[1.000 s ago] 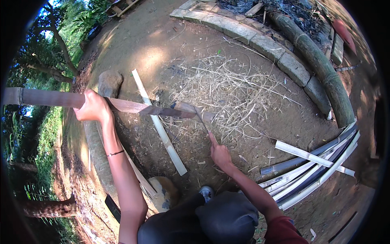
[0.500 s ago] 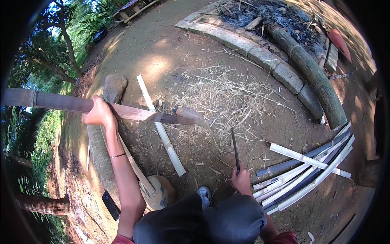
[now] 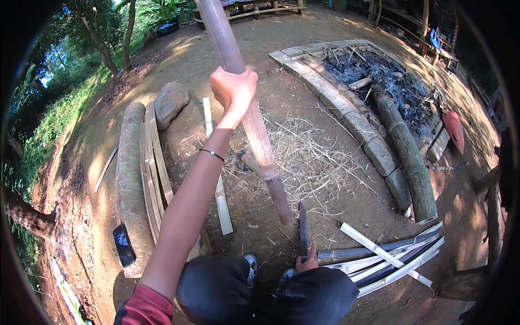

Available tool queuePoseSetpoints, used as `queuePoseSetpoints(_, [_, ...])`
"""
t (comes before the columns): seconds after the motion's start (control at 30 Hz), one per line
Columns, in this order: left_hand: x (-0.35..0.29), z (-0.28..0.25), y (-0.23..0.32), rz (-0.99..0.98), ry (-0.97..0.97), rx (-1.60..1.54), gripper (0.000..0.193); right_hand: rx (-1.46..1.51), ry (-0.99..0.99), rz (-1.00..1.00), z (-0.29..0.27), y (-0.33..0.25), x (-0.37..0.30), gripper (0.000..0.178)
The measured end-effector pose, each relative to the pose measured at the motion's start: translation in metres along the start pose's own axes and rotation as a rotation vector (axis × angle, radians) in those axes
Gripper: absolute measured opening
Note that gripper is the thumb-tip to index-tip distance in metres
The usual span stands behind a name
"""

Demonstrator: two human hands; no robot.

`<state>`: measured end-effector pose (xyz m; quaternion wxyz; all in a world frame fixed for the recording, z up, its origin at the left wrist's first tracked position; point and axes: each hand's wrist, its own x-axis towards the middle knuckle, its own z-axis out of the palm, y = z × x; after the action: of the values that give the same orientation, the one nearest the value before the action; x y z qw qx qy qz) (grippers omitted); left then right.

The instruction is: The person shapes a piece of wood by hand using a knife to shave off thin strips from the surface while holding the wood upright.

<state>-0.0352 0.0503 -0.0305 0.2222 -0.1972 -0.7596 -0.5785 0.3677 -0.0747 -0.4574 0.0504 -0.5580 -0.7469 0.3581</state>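
My left hand [image 3: 235, 92] is wrapped round a long bamboo pole [image 3: 259, 138], out in front of me at arm's length. The pole slants from the top of the view down to just above the ground, its scraped pale stretch below my fist. Low down by my right knee, my right hand [image 3: 307, 260] grips a knife [image 3: 303, 232] with its dark blade pointing up and away, beside the pole's lower end. Pale shavings [image 3: 309, 157] are strewn on the dirt behind the pole. A short wooden piece [image 3: 250, 161] lies partly hidden behind it.
Split bamboo strips [image 3: 390, 260] lie piled at my right. A brick-edged fire pit [image 3: 368, 70] holds ash and a thick bamboo log [image 3: 403, 141]. On the left are a log [image 3: 130, 179] with a phone [image 3: 124, 245] on it, more strips [image 3: 153, 168] and a rock [image 3: 171, 103].
The bamboo pole has swung from lying nearly level across the left to steeply upright in front of me. My left arm has moved right and forward; the knife sits lower.
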Motion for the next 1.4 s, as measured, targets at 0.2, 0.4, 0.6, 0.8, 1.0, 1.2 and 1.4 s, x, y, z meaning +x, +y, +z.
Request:
queuePoseSetpoints(0.2, [-0.007, 0.025, 0.035, 0.031, -0.259, -0.177, 0.018, 0.118, 0.131, -0.246, -0.046, -0.002, 0.029, 0.06])
queuePoseSetpoints(0.4, [-0.048, 0.039, 0.065, 0.029, -0.492, -0.546, 0.012, 0.539, -0.087, -0.336, -0.203, -0.126, 0.1, 0.061])
queuePoseSetpoints(0.6, [-0.031, -0.006, 0.088, -0.066, -0.946, -1.078, 0.01, 0.617, -0.455, -0.74, -0.249, -0.264, 0.083, 0.079])
queuePoseSetpoints(0.8, [-0.009, -0.011, 0.07, -0.133, -0.959, -1.344, 0.007, 1.0, -0.585, -0.754, -0.221, -0.282, 0.08, 0.055])
queuePoseSetpoints(1.0, [-0.023, -0.001, 0.018, -0.006, -0.968, -1.316, 0.026, 0.656, 0.169, -0.682, -0.236, -0.256, 0.099, 0.06])
queuePoseSetpoints(1.2, [-0.045, -0.007, -0.011, -0.037, -0.71, -0.976, 0.054, 0.24, 0.662, -0.628, -0.316, -0.251, 0.087, 0.057])
queuePoseSetpoints(1.4, [-0.055, -0.013, -0.06, -0.678, -1.282, -0.55, 0.09, -0.233, 0.987, -0.815, -0.362, -0.278, 0.071, 0.058])
